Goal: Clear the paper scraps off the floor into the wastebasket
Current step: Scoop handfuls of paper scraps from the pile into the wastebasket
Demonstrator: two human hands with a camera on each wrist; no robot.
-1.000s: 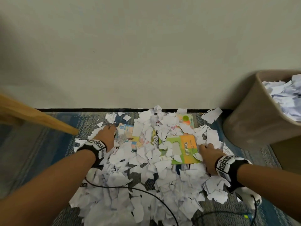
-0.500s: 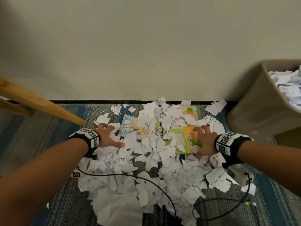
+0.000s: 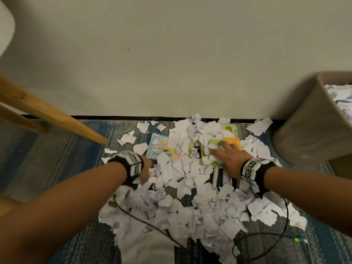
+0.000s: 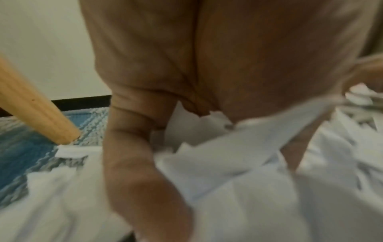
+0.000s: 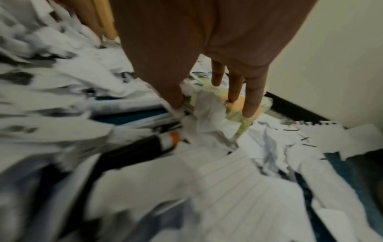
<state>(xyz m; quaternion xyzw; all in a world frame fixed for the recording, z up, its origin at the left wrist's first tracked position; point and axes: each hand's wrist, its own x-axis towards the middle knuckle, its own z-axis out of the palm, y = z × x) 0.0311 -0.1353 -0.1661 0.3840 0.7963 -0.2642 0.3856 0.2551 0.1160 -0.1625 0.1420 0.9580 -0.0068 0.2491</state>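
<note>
Heap of torn white paper scraps (image 3: 182, 189) spread across the blue-grey striped rug (image 3: 57, 155), running from the black skirting at the wall back toward the near edge. Wastebasket (image 3: 304, 130) at the right against the wall, beige, well apart from the middle of the heap — more scraps showing inside at its rim. Left hand (image 3: 145, 171) down in the left edge of the heap, fingers curled into white paper in the left wrist view (image 4: 207, 73), gripping a bunch of scraps. Right hand (image 3: 231, 159) laid flat, fingers (image 5: 251, 98) straight and spread, pressing on a green-and-orange leaflet (image 3: 231, 142) half buried in scraps. Blue printed leaflet (image 3: 158, 147) lying between the two hands. Slanted wooden leg (image 3: 57, 119) touching the rug at the left — black cable (image 3: 266, 235) looping over the paper in front.
</note>
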